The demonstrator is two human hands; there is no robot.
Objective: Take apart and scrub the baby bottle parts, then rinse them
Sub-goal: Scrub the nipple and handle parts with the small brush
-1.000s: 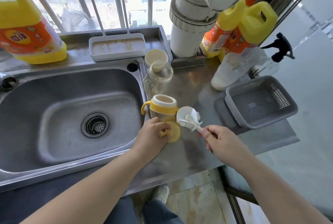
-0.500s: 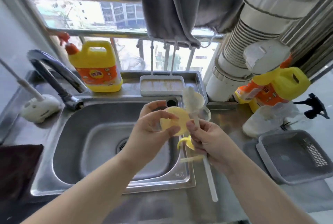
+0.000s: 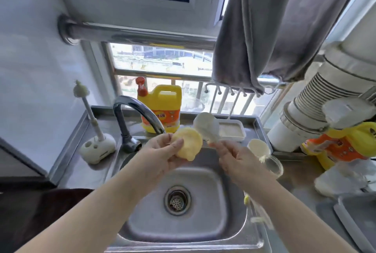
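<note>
The left hand (image 3: 162, 151) holds the yellow bottle cap (image 3: 188, 144) between curled thumb and fingers over the sink (image 3: 203, 222); the right hand (image 3: 234, 157) grips the white brush (image 3: 205, 126) beside it.

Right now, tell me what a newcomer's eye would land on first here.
First the two hands over the sink: the left hand holds a round yellow bottle cap, and the right hand grips a white brush just beside it. Next the bright yellow detergent jug on the ledge behind the faucet, and the grey cloth hanging at upper right.
</note>
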